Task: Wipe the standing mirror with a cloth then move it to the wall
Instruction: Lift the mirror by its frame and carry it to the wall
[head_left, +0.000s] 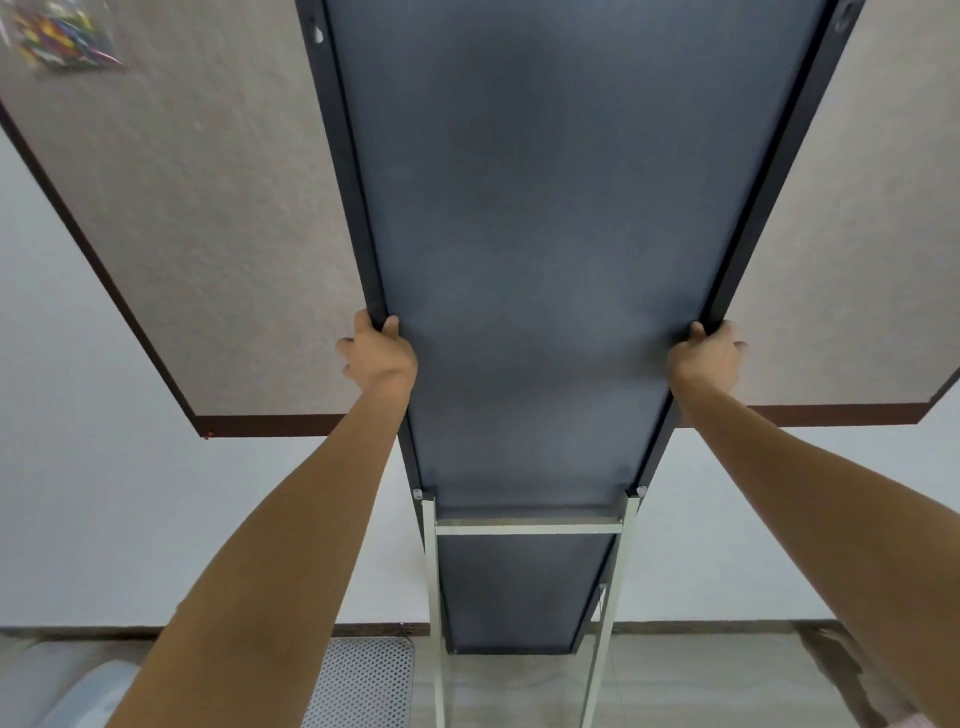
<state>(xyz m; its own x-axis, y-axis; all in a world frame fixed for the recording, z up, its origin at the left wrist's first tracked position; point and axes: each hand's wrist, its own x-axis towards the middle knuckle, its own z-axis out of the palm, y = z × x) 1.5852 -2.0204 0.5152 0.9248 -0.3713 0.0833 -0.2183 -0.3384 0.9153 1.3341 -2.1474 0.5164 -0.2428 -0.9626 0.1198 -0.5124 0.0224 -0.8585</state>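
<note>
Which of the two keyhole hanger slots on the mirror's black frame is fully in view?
The one on the left frame rail, near the colourful bag; the right-rail slot is cut off by the picture's top edge.

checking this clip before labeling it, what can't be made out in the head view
- Mirror glass: faces away; only its dark back panel shows.
- Mirror top: cut off by the frame's upper edge.
- Stand feet: cut off by the bottom edge.
- Left hand and right hand fingertips: wrapped behind the frame edges.
- Cloth: not visible.
</note>
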